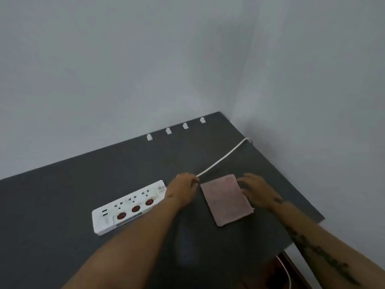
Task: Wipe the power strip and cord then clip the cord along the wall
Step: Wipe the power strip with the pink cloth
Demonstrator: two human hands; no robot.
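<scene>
My left hand [184, 185] pinches the white cord [224, 158] just beyond the power strip [129, 206] on the dark desk [62, 205].

The strip lies flat with three red switches facing me; its cord runs from my closed fingers away from the strip to the desk's far right edge at the wall [312, 80]. Right of the strip lies a folded pinkish cloth [226, 200], my right hand [255, 189] open with fingers on its far edge. Behind the strip, four white clips [149, 137] line the wall.
</scene>
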